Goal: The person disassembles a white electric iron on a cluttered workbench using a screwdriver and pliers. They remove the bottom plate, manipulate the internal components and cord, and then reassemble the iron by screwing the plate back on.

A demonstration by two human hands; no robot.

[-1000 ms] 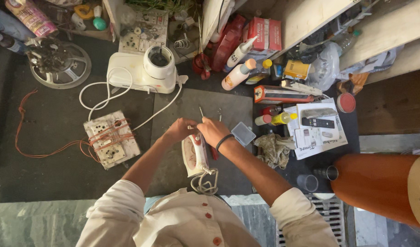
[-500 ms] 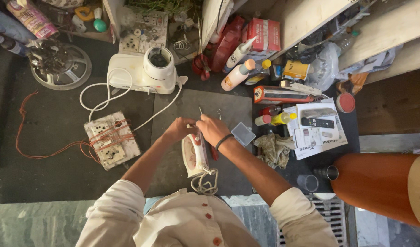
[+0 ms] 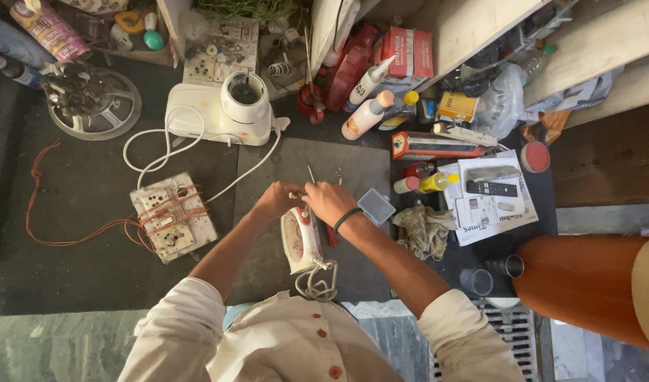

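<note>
A white and red clothes iron (image 3: 301,239) lies on a dark mat (image 3: 352,166) in front of me, its coiled cord (image 3: 316,279) trailing toward my shirt. My left hand (image 3: 276,199) grips the iron's far end. My right hand (image 3: 329,201), with a dark band on the wrist, holds a thin metal tool (image 3: 311,175) that points away from me, right beside the left hand. A red-handled tool (image 3: 331,236) lies under my right forearm.
A white mixer base (image 3: 222,113) with white cable stands beyond the mat. A switchboard wound in red wire (image 3: 173,216) lies left. Right: a small clear box (image 3: 376,206), rag (image 3: 423,230), remote on papers (image 3: 495,188), bottles, boxes, an orange vessel (image 3: 586,279).
My hands and the iron stay almost in place; only slight shifts of the fingers around the iron's far end.
</note>
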